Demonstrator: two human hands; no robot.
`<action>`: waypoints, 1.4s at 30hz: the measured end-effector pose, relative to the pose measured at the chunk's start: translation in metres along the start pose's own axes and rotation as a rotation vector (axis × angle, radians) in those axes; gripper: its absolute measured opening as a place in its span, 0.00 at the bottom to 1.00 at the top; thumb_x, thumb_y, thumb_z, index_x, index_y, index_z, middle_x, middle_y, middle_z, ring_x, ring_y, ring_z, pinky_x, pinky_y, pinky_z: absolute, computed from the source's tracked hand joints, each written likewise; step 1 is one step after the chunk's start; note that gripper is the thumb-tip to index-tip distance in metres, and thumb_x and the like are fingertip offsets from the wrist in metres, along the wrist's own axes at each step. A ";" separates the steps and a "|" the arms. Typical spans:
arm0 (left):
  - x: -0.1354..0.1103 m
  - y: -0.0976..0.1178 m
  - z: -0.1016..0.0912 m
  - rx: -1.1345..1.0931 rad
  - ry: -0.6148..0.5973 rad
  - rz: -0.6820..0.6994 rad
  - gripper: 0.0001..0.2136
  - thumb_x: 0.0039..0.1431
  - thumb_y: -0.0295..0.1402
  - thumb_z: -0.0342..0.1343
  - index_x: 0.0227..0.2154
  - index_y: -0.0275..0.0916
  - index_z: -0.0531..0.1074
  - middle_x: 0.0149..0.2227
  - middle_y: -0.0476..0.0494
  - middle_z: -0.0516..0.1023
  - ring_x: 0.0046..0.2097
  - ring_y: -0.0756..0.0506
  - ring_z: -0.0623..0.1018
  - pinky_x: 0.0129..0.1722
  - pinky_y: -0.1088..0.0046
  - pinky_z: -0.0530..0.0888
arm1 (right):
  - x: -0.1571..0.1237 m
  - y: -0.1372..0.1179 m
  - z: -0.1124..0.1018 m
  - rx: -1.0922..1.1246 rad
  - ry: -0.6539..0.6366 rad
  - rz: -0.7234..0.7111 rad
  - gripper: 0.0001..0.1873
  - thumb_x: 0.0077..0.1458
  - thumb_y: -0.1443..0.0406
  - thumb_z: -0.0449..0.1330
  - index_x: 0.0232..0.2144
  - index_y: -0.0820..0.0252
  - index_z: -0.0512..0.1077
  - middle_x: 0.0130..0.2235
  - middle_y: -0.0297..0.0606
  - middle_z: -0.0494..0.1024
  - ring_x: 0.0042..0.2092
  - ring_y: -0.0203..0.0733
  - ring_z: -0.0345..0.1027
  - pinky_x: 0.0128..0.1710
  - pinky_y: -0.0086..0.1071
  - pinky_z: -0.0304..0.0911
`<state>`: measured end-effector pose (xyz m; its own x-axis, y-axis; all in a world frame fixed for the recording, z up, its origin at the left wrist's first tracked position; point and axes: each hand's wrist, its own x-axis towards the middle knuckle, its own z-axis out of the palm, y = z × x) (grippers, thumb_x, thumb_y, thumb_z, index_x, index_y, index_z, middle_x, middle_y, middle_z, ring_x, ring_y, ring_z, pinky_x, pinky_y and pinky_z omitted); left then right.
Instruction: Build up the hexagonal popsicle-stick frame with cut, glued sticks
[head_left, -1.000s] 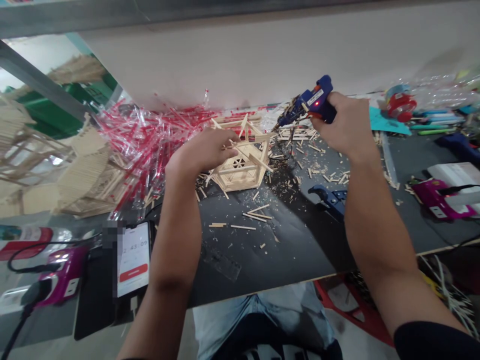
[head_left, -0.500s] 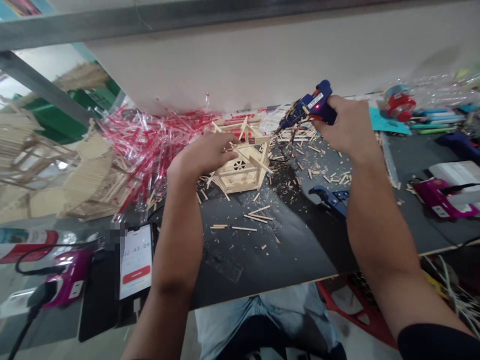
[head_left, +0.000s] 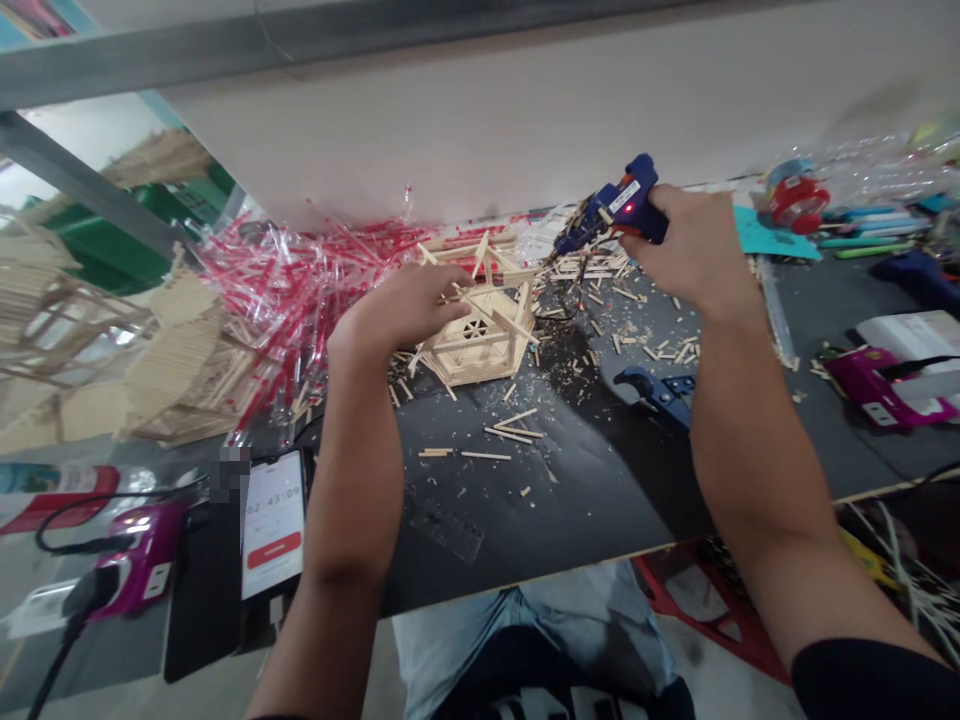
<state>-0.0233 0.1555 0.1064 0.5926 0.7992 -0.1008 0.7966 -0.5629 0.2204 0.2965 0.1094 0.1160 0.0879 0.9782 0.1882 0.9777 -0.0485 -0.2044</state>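
A small hexagonal model (head_left: 486, 368) built of thin wooden sticks stands on the dark table. My left hand (head_left: 409, 308) reaches over its left side, fingers closed on one of its upper sticks; the fingertips are partly hidden. My right hand (head_left: 694, 243) is wrapped round the handle of a blue hot glue gun (head_left: 624, 205) with a red light lit. The gun's nozzle points down to the left, close to the model's upper right corner. Whether it touches the wood I cannot tell.
Red-and-clear plastic wrappers (head_left: 300, 290) heap behind my left hand. Blue cutters (head_left: 660, 392) lie by my right forearm. Loose sticks (head_left: 517, 428) and scraps are scattered in front. A phone (head_left: 274, 525) lies at left, a purple power strip (head_left: 885, 385) at right, larger stick models (head_left: 169, 370) far left.
The view has shifted very slightly. Both hands, the glue gun and the model keep almost the same places relative to one another.
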 end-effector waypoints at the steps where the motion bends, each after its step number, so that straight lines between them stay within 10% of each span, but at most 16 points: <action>1: 0.001 -0.001 0.001 0.002 0.003 0.003 0.23 0.71 0.42 0.53 0.64 0.43 0.77 0.62 0.36 0.84 0.62 0.35 0.82 0.65 0.56 0.74 | 0.001 0.001 0.000 -0.005 0.004 -0.013 0.29 0.65 0.51 0.53 0.63 0.47 0.78 0.56 0.50 0.86 0.60 0.74 0.76 0.56 0.58 0.69; 6: 0.003 -0.004 0.003 0.004 0.006 0.003 0.23 0.71 0.43 0.53 0.64 0.42 0.76 0.62 0.36 0.84 0.62 0.34 0.82 0.63 0.56 0.75 | 0.011 0.023 0.018 -0.109 0.006 -0.024 0.22 0.64 0.54 0.57 0.52 0.50 0.83 0.46 0.52 0.87 0.53 0.71 0.78 0.53 0.58 0.70; 13: 0.002 -0.002 0.003 0.001 0.011 0.019 0.22 0.72 0.41 0.53 0.63 0.42 0.77 0.62 0.37 0.84 0.62 0.36 0.82 0.65 0.59 0.74 | 0.023 0.025 0.057 -0.203 -0.351 0.109 0.18 0.58 0.50 0.70 0.34 0.60 0.82 0.30 0.48 0.80 0.38 0.58 0.78 0.36 0.45 0.70; 19: 0.003 -0.004 0.006 -0.017 0.037 0.014 0.22 0.71 0.41 0.55 0.64 0.44 0.76 0.61 0.41 0.84 0.63 0.36 0.80 0.64 0.60 0.73 | -0.008 0.002 0.006 -0.196 -0.371 -0.028 0.22 0.63 0.48 0.66 0.25 0.57 0.79 0.28 0.50 0.81 0.28 0.49 0.71 0.30 0.44 0.63; 23: 0.004 -0.002 0.008 -0.067 0.030 0.014 0.22 0.71 0.41 0.55 0.64 0.43 0.77 0.60 0.40 0.84 0.63 0.35 0.80 0.64 0.60 0.73 | -0.043 -0.017 -0.029 0.086 -0.474 -0.433 0.15 0.60 0.49 0.68 0.42 0.49 0.86 0.39 0.44 0.87 0.36 0.53 0.78 0.35 0.45 0.68; 27: 0.003 0.005 0.007 -0.081 0.015 -0.031 0.23 0.71 0.39 0.55 0.65 0.41 0.76 0.60 0.40 0.84 0.63 0.34 0.80 0.64 0.59 0.72 | -0.069 -0.061 -0.011 0.143 -0.802 -0.732 0.11 0.64 0.64 0.61 0.39 0.50 0.85 0.38 0.39 0.87 0.37 0.49 0.79 0.38 0.40 0.70; 33: -0.001 0.007 0.006 -0.129 0.011 -0.061 0.25 0.70 0.40 0.54 0.66 0.42 0.75 0.61 0.39 0.84 0.61 0.34 0.81 0.63 0.59 0.74 | -0.088 -0.118 0.043 -0.071 -0.780 -0.604 0.21 0.62 0.77 0.52 0.42 0.60 0.85 0.47 0.55 0.87 0.46 0.55 0.83 0.41 0.41 0.70; 42: 0.000 0.002 0.007 -0.082 0.036 -0.040 0.24 0.70 0.39 0.55 0.65 0.40 0.77 0.59 0.37 0.85 0.60 0.35 0.83 0.62 0.58 0.74 | -0.080 -0.124 0.051 -0.135 -0.821 -0.604 0.22 0.64 0.75 0.55 0.49 0.62 0.87 0.50 0.57 0.88 0.51 0.60 0.84 0.44 0.43 0.73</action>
<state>-0.0209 0.1535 0.1001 0.5547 0.8285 -0.0764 0.8062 -0.5126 0.2955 0.1585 0.0470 0.0775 -0.5337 0.6809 -0.5015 0.8332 0.5248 -0.1741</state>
